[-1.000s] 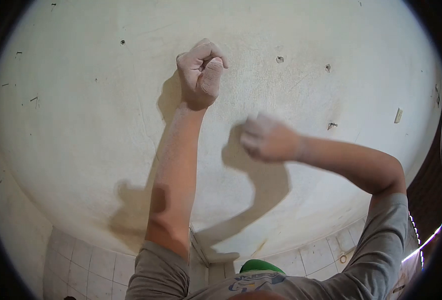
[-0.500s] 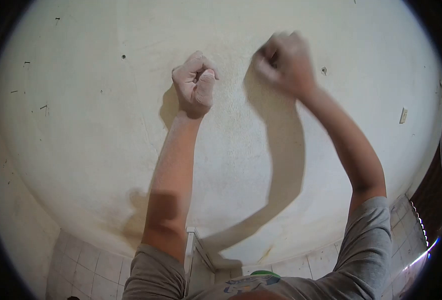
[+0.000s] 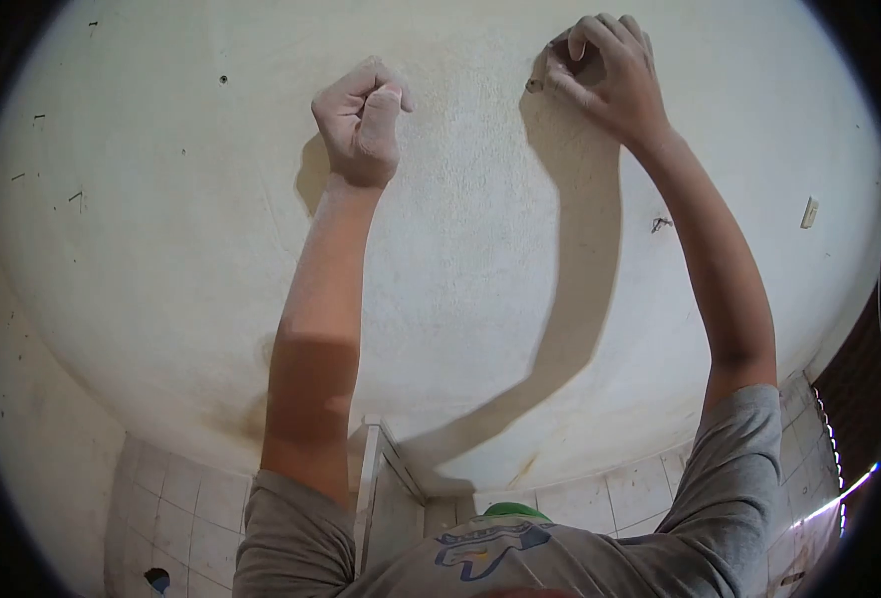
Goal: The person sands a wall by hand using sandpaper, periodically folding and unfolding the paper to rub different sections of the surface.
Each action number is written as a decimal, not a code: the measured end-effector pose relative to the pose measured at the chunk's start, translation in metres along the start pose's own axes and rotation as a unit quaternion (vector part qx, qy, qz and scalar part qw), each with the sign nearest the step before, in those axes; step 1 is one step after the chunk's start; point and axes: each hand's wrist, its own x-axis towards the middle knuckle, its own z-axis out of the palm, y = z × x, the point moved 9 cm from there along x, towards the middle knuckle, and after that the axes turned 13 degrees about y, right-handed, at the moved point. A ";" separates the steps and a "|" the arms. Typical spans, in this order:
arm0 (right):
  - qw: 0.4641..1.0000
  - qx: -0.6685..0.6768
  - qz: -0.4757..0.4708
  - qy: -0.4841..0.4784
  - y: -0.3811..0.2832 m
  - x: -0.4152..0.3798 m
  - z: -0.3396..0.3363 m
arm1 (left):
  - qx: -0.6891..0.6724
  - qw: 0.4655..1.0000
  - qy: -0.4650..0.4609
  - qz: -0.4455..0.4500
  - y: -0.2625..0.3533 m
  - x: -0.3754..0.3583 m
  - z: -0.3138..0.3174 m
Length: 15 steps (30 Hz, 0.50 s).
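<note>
My left hand (image 3: pixel 361 125) is closed in a fist, dusted with pale powder, against or just in front of the off-white wall (image 3: pixel 460 269). Its thumb is folded beside the curled fingers, and the inside of the fist is hidden. Higher and to the right, my right hand (image 3: pixel 620 85) curls toward the wall, thumb and fingers bent around a dark, shaded space. Whatever it grips, if anything, I cannot make out. A small hole (image 3: pixel 533 86) in the wall lies just left of my right thumb. Both forearms are raised, and the right one casts a long shadow.
Nails (image 3: pixel 77 199) stick out of the wall at the left. Another damaged spot (image 3: pixel 661 225) lies beside my right forearm, and a switch plate (image 3: pixel 809 212) is farther right. Below are a narrow white panel edge (image 3: pixel 373 448) and pale tiles (image 3: pixel 176 488).
My right hand has moved up and to the right, uncovering the small hole. The view has tilted slightly down. My left fist stays at nearly the same place on the wall.
</note>
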 end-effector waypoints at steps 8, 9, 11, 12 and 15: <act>0.999 -0.018 0.026 0.007 -0.001 -0.003 0.000 | 0.018 1.000 0.009 -0.016 -0.002 0.004 0.002; 0.999 -0.018 0.028 0.008 0.000 -0.002 -0.001 | 0.013 1.000 0.002 -0.016 -0.004 0.004 0.000; 0.999 -0.017 0.032 0.009 0.001 -0.001 -0.001 | 0.002 1.000 -0.011 -0.016 -0.008 0.004 -0.001; 0.999 -0.015 0.033 0.009 0.003 0.000 -0.001 | -0.003 1.000 0.001 -0.010 -0.007 0.004 0.000; 0.999 -0.012 0.034 0.005 0.004 0.000 -0.001 | -0.004 0.999 0.032 0.016 -0.006 0.000 0.000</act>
